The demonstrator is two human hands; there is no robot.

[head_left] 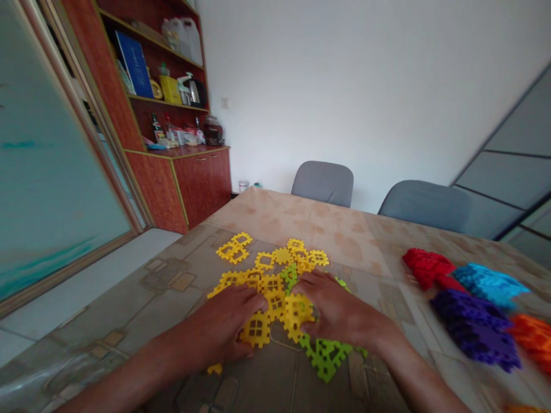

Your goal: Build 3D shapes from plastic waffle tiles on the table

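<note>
Yellow interlocking plastic building pieces with notched edges lie about my hands on the table. My left hand (239,315) grips a yellow window-patterned piece (256,330) at its left edge. My right hand (333,307) is closed on another yellow piece (297,314), its fingers over the top and thumb at the lower edge. Between the hands sits a yellow window piece (276,304). Green pieces (325,358) lie below and behind the right hand, partly hidden by it. More yellow pieces (282,256) spread beyond the hands.
To the right are piles of red (426,265), light blue (488,284), purple (476,327) and orange pieces (534,338). Two grey chairs (322,182) stand behind the patterned table (181,327). A wooden cabinet (202,186) with filled shelves is at the back left.
</note>
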